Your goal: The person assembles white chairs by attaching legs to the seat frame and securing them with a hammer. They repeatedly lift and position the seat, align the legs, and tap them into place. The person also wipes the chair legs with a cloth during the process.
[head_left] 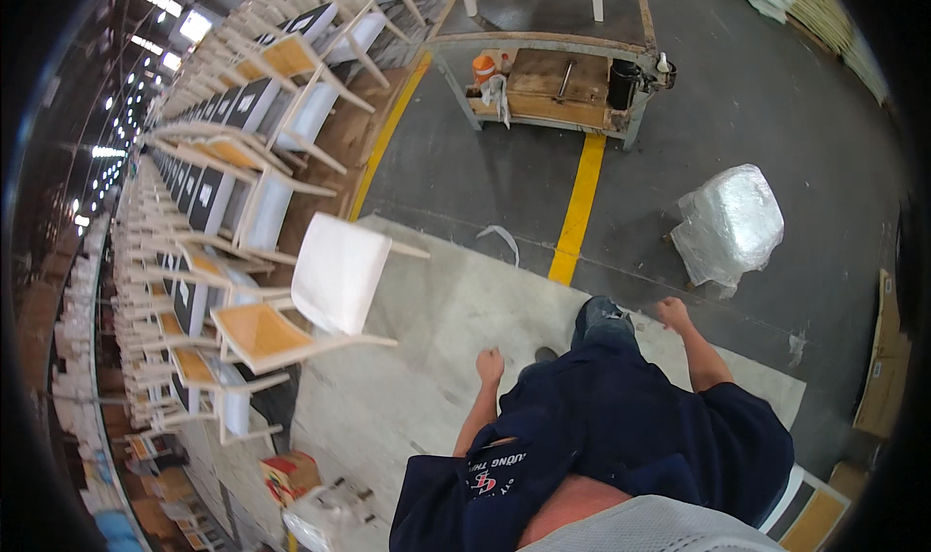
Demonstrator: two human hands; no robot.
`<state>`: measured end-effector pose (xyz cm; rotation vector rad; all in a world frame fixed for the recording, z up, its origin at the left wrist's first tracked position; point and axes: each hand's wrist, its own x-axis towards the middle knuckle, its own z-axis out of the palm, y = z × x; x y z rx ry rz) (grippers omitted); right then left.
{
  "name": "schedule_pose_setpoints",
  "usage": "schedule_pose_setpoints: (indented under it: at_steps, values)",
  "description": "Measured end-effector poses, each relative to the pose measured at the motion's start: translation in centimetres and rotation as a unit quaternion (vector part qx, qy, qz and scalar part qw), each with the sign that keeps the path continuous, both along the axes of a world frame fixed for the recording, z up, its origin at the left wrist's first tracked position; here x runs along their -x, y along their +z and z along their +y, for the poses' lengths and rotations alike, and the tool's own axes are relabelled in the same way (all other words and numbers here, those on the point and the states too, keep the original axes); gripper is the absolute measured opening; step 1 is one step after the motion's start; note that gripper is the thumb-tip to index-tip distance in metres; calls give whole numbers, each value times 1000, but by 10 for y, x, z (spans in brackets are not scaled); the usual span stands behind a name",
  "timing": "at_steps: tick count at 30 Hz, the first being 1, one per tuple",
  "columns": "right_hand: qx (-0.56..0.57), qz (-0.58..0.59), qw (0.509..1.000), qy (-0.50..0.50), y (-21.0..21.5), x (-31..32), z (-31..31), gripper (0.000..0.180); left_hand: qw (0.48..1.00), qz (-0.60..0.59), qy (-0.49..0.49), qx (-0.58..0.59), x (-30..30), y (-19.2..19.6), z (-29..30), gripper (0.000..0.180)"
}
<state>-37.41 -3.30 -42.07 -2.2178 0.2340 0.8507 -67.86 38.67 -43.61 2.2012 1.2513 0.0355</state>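
Observation:
My left hand (491,365) hangs at my left side with its fingers curled in and nothing showing in it. Out to the right is my right hand (671,314), also curled closed, with no object visible in it. Neither hand touches anything. Nearest on the left stands a pale wooden chair (260,335) with a woven tan back and a white seat pad (341,271). Ahead of my right hand, a seat wrapped in clear plastic (742,220) stands on the dark floor.
Rows of similar chairs (264,213) run along the left. Ahead is a workbench (538,40) with a wooden box (558,89) on its lower shelf. Yellow lines (580,208) mark the floor. Cardboard (881,382) stands at far right; a red carton (290,476) lies lower left.

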Motion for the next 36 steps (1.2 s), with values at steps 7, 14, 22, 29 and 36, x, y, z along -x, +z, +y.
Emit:
schedule_pose_setpoints:
  at_steps: [7,14,22,29,36]
  values:
    - [-25,108,979,-171,-54,-144,43,23,978,-177,-82,66,-309,90,171,29]
    - [-95,-286,953,23,58,-568,239,59,964,-146,-26,220,-480,146,188,30]
    - [-94,-525,820,-209,292,-899,409,74,925,-313,-144,161,-743,234,298,31]
    - [-56,-456,852,-251,301,-940,411,48,846,-495,-170,103,-1044,312,388,73]
    - [-140,-474,809,-319,284,-886,427,46,839,-508,-140,-133,-1229,293,384,91]
